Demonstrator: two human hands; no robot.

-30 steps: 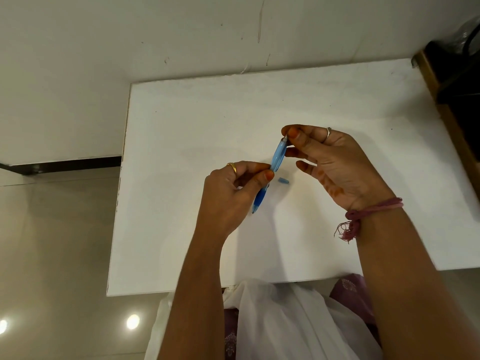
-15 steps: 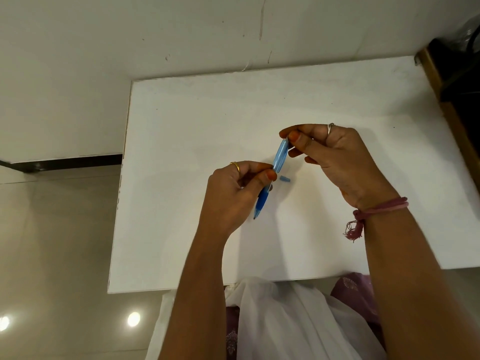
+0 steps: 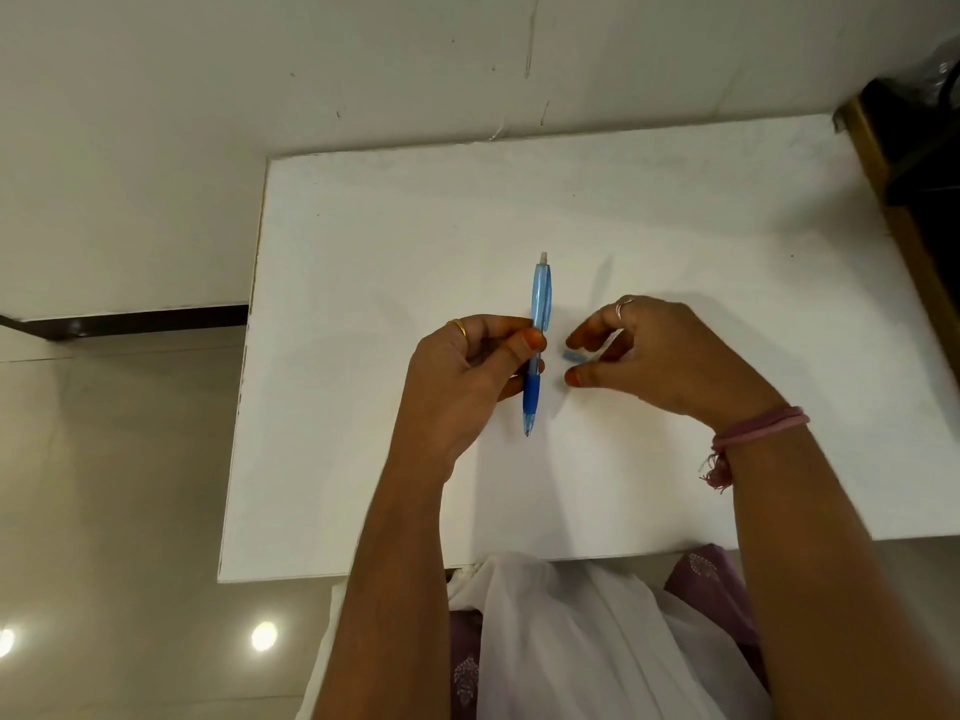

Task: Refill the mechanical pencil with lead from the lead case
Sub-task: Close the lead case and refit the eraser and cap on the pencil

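The left hand (image 3: 467,379) grips the mechanical pencil (image 3: 537,340) at its darker blue rubbery sleeve, holding it above the white surface (image 3: 363,304), pale top end pointing away. The right hand (image 3: 660,356) curls half-open around a small blue cap (image 3: 574,357); whether the fingertips already touch it I cannot tell. That cap looks tiny and smooth, so a loose pinch could let it skid or roll off the matte board. The pencil's translucent plastic barrel is slim and slick, prone to twisting. No lead case is visible.
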